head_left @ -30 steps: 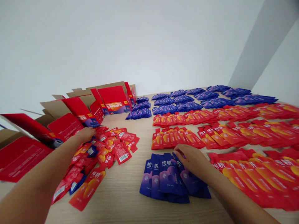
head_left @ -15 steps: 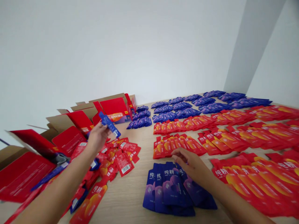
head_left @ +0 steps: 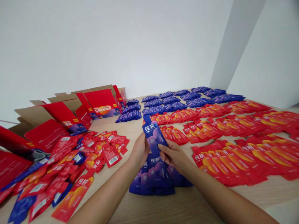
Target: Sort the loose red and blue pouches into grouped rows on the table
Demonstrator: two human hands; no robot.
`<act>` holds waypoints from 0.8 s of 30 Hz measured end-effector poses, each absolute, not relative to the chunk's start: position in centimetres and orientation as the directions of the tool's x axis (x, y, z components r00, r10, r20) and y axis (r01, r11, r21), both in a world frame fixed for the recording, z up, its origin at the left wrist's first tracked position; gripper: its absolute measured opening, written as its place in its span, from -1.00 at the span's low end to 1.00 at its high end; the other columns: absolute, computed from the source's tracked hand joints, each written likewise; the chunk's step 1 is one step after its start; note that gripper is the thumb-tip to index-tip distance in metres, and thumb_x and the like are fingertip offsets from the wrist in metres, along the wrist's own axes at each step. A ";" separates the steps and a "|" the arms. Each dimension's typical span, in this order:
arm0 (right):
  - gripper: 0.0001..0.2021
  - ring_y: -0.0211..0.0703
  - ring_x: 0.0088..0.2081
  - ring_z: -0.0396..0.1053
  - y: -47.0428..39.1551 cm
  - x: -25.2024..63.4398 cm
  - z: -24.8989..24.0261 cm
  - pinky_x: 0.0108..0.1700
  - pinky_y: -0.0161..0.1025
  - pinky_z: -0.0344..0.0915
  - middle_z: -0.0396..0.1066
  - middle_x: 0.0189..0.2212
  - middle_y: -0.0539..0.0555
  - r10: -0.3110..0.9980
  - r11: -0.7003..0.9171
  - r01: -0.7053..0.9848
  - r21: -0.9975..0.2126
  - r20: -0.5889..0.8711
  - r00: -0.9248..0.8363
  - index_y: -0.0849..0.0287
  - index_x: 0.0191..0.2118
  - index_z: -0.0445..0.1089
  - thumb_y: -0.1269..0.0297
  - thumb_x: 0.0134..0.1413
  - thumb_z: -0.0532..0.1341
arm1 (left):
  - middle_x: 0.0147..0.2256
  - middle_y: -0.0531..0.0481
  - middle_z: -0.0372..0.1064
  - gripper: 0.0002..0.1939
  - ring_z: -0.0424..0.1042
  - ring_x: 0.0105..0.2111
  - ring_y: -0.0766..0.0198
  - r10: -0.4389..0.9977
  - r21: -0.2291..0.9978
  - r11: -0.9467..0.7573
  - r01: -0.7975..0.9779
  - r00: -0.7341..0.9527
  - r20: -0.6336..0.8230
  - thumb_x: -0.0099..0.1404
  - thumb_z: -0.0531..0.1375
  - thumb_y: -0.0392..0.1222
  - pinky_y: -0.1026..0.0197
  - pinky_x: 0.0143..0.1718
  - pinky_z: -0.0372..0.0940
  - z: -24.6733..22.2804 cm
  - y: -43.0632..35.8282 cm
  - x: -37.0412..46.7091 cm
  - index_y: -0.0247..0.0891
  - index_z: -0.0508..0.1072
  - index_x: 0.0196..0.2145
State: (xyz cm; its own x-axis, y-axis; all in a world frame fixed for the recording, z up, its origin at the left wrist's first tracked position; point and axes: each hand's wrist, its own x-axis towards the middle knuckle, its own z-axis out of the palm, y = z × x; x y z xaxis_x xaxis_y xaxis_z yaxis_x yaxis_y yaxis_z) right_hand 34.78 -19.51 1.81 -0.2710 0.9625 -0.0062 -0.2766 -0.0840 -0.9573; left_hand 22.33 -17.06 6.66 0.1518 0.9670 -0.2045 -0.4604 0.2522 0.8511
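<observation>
A blue pouch (head_left: 153,134) with white lettering and purple fruit is held up, front outward, between both hands. My left hand (head_left: 141,150) grips its left side, its fingers partly hidden behind it. With thumb and fingers, my right hand (head_left: 172,154) pinches the lower right edge. Just below lies a fanned pile of blue pouches (head_left: 155,177) on the wooden table (head_left: 130,208), partly covered by the held pouch and my hands.
Mixed red and blue pouches (head_left: 58,174) lie heaped at the left, before open red boxes (head_left: 102,102). Overlapping rows of red pouches (head_left: 229,161) spread across the right. Blue pouch piles (head_left: 170,100) stand farther back, near the wall.
My left hand has come from above the left heap to the centre, bringing the blue pouch. My right hand has moved left and taken hold of it. The view has shifted right.
</observation>
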 end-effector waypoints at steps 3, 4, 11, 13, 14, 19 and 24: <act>-0.57 -0.38 -0.72 0.02 -19.2 35.5 2.2 -0.66 -0.38 -0.03 0.12 -0.77 -0.14 0.987 0.093 -0.094 -0.991 0.105 -0.125 0.12 -0.59 0.15 -0.12 0.05 0.12 | -0.61 0.03 0.37 -0.62 0.34 -0.61 0.30 0.962 0.956 0.188 -0.224 0.241 -0.133 0.18 0.14 0.14 0.30 -0.59 0.20 5.5 -17.9 21.6 -0.28 0.41 -0.46; -0.56 -0.35 -0.70 0.04 -19.2 35.7 2.4 -0.63 -0.35 0.01 0.10 -0.77 -0.13 0.983 0.154 -0.004 -0.988 0.153 -0.106 0.11 -0.61 0.13 -0.12 0.08 0.09 | -0.63 0.05 0.35 -0.64 0.30 -0.65 0.33 0.951 0.974 0.178 -0.141 0.280 -0.133 0.12 0.21 0.12 0.31 -0.63 0.15 5.2 -18.2 21.4 -0.27 0.39 -0.50; -0.72 -0.21 -0.46 0.27 -19.8 35.6 3.4 -0.39 -0.27 0.24 0.28 -0.55 -0.05 0.942 0.334 0.197 -0.922 0.318 -0.110 0.10 -0.45 0.21 0.04 0.15 0.06 | -0.78 0.15 0.15 -0.66 0.05 -0.78 0.46 0.910 0.992 0.112 0.053 0.395 -0.123 0.10 0.26 -0.05 0.32 -0.70 -0.10 5.6 -20.4 21.4 -0.22 0.25 -0.67; -0.79 -0.19 -0.36 0.30 -19.7 35.8 4.1 -0.30 -0.26 0.27 0.33 -0.43 -0.02 0.920 0.392 0.230 -0.891 0.381 -0.093 0.13 -0.36 0.25 0.09 0.12 0.10 | -0.82 0.18 0.07 -0.63 0.02 -0.81 0.45 0.881 0.983 0.141 0.116 0.438 -0.178 0.10 0.25 -0.02 0.31 -0.72 -0.12 5.9 -20.9 21.3 -0.20 0.21 -0.68; -0.79 -0.19 -0.34 0.30 -19.6 36.0 4.4 -0.28 -0.26 0.26 0.33 -0.42 -0.01 0.917 0.398 0.261 -0.879 0.388 -0.093 0.14 -0.36 0.25 0.10 0.12 0.09 | -0.83 0.19 0.02 -0.60 0.01 -0.82 0.45 0.871 0.977 0.155 0.148 0.447 -0.206 0.12 0.23 0.02 0.31 -0.73 -0.13 5.9 -21.1 21.1 -0.19 0.19 -0.69; -0.76 -0.19 -0.43 0.31 -19.6 38.3 4.4 -0.38 -0.27 0.25 0.36 -0.49 0.00 0.969 0.232 0.464 -0.855 0.160 -0.190 0.16 -0.44 0.29 0.12 0.12 0.08 | -0.70 0.11 0.25 -0.60 0.20 -0.69 0.39 0.955 0.961 0.084 0.264 0.254 -0.153 0.11 0.19 0.13 0.34 -0.66 0.06 4.7 -20.6 17.2 -0.24 0.33 -0.64; -0.71 -0.07 -0.28 0.40 -21.8 39.9 0.8 -0.21 -0.15 0.33 0.46 -0.37 0.10 0.972 0.195 0.557 -0.807 0.085 -0.218 0.19 -0.35 0.38 0.15 0.18 0.01 | -0.36 0.00 0.48 -0.68 0.43 -0.30 0.21 0.960 0.929 0.280 0.241 -0.045 -0.278 -0.10 0.39 -0.10 0.25 -0.29 0.30 2.9 -21.1 12.9 -0.28 0.46 -0.38</act>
State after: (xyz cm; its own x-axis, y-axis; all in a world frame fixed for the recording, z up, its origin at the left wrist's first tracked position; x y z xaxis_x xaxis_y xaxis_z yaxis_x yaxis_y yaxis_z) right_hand 39.88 -21.84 0.84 -0.2178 0.9723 0.0851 0.5569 0.1954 -0.8073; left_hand 12.90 -21.11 2.87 -0.0450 0.9597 -0.2775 0.2406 0.2800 0.9294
